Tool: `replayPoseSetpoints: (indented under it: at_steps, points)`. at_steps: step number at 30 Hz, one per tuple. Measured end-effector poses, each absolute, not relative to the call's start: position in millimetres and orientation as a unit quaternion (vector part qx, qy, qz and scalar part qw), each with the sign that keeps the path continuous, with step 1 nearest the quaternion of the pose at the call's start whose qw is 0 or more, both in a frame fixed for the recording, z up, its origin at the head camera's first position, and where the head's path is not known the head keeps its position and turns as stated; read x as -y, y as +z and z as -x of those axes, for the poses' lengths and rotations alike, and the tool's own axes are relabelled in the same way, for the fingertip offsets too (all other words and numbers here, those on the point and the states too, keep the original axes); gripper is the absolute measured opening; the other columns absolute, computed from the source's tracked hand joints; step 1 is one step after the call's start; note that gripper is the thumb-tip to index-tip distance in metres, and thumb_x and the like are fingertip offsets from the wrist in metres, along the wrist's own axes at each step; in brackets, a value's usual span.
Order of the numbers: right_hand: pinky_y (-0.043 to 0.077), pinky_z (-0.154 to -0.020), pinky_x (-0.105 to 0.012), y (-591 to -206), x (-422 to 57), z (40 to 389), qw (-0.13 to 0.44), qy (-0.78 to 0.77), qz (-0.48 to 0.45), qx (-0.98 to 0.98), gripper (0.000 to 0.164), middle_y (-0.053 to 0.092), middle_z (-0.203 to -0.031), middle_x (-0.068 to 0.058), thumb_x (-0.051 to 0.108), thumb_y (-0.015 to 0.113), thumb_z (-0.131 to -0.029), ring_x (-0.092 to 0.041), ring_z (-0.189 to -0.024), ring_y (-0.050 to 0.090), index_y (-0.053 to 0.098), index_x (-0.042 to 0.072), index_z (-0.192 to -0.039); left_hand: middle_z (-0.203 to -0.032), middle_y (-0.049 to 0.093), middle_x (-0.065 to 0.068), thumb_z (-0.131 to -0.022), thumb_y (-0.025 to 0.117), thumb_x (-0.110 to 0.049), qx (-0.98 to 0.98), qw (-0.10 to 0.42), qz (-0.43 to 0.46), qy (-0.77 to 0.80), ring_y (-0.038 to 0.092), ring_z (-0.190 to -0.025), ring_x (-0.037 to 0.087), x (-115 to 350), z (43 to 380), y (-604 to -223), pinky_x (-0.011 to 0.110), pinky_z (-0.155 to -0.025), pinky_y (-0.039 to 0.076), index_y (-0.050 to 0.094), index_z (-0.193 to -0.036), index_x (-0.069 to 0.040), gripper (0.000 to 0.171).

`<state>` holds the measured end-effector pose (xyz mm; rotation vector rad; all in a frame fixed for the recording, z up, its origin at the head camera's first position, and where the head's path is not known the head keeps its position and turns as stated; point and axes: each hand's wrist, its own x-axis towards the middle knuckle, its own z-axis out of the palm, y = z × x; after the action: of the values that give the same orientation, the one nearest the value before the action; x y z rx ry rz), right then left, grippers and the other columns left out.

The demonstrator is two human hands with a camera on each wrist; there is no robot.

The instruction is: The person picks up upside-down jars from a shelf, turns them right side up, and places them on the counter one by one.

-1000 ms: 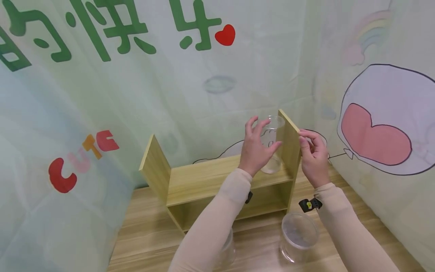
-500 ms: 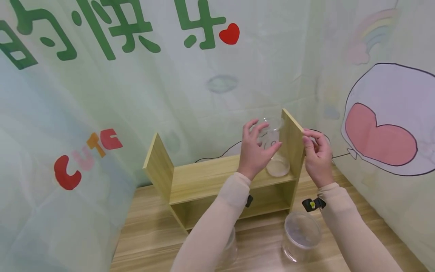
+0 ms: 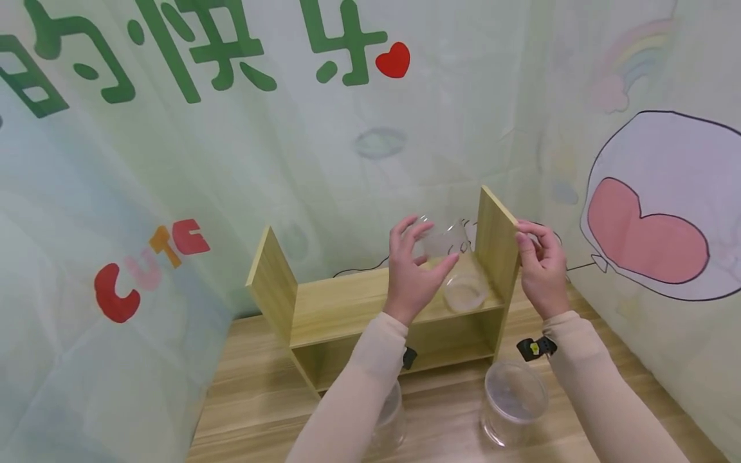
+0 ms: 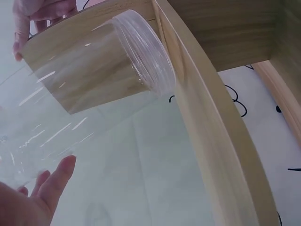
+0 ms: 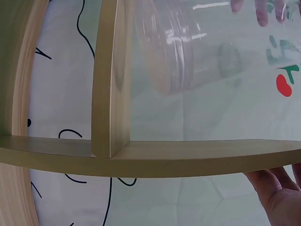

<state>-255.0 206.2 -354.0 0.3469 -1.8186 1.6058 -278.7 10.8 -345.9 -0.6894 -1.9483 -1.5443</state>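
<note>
My left hand (image 3: 413, 280) holds a clear plastic jar (image 3: 465, 293) with its fingers and thumb spread around the upper part. The jar leans left, its lower end at the right part of the wooden shelf unit's top board (image 3: 341, 305). In the left wrist view, the jar's ribbed, lid-like end (image 4: 146, 52) is against or very near that board; actual contact is hard to tell. My right hand (image 3: 541, 267) pinches the upper front corner of the right side panel (image 3: 494, 241), thumb in front. That panel stands just right of the jar.
Below the board is an open lower compartment (image 3: 451, 334). On the wooden table (image 3: 249, 379), a lidded clear jar (image 3: 514, 402) stands in front, at right. Another clear jar (image 3: 390, 421) is partly hidden by the left forearm. A printed curtain (image 3: 324, 180) hangs behind.
My left hand has shifted left and slightly down, tipping the jar's top leftward from near upright. The right hand keeps its hold on the side panel. The head view has swung slightly.
</note>
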Motion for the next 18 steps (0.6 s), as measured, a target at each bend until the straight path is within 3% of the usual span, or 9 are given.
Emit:
replayPoseSetpoints:
  at_steps: [9, 18]
  points:
    - [0.046, -0.081, -0.02, -351.8, -205.3, 256.6, 0.346, 0.614, -0.136, 0.696, 0.026, 0.047, -0.124, -0.014, 0.01, 0.044, -0.095, -0.018, -0.106, 0.053, 0.05, -0.005, -0.115, -0.131, 0.035, 0.006, -0.072, 0.075, -0.005, 0.677, 0.262, 0.221, -0.652, 0.048, -0.109, 0.025, 13.3, 254.6, -333.4, 0.038, -0.072, 0.052, 0.05, -0.118, -0.005, 0.053]
    - [0.043, -0.086, -0.021, -352.0, -204.1, 253.6, 0.344, 0.598, -0.123, 0.713, 0.027, 0.048, -0.124, -0.015, 0.011, 0.042, -0.096, -0.018, -0.109, 0.051, 0.048, -0.008, -0.115, -0.133, 0.035, -0.002, -0.073, 0.076, -0.014, 0.625, 0.253, 0.203, -0.71, 0.051, -0.109, 0.022, 38.3, 270.7, -372.7, 0.036, -0.071, 0.052, 0.05, -0.12, -0.017, 0.054]
